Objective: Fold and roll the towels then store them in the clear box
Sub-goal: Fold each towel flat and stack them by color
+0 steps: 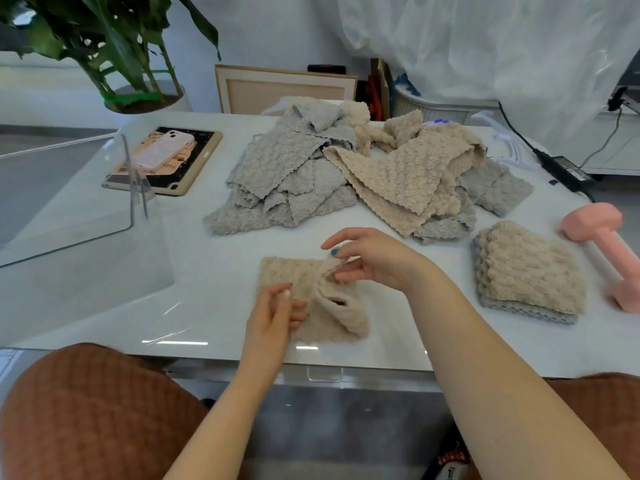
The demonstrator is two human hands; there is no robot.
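Observation:
A small beige towel (pixel 304 282) lies folded on the white table (pixel 214 271) near the front edge, bunched and partly rolled along its right side. My left hand (pixel 273 317) rests on its lower left part with the fingers lightly bent. My right hand (pixel 374 261) pinches the rolled edge at the towel's upper right. A loose pile of grey and beige towels (pixel 346 171) lies behind. A folded stack, beige over grey (pixel 530 271), sits to the right. The clear box (pixel 79 209) stands at the left, and I see no towels in it.
A pink dumbbell (pixel 602 244) lies at the right edge. A tablet with a phone on top (pixel 166 157) sits behind the clear box. A potted plant (pixel 138 64) stands at the back left, and a black power adapter with its cable (pixel 561 168) at the back right.

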